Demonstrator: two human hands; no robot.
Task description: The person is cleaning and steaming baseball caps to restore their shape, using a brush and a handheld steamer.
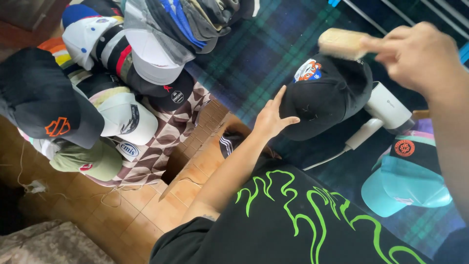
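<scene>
Two hands are busy over a dark plaid blanket (273, 54). My left hand (271, 117) lies flat, fingers spread loose, pressing the side of a black cap (327, 100) with a bright patch on its front. The cap sits on the blanket, right in front of me. My right hand (421, 56) is curled tight around a pale brush (342, 44), and the brush touches the top of the black cap. Just beside the cap, on its right, lies a white hair dryer (388, 107) with its cord. Near my right arm sits a teal and black cap (405, 183). Far to my left, a big heap of caps (122, 73) lies piled together by the tiled floor (146, 210).
</scene>
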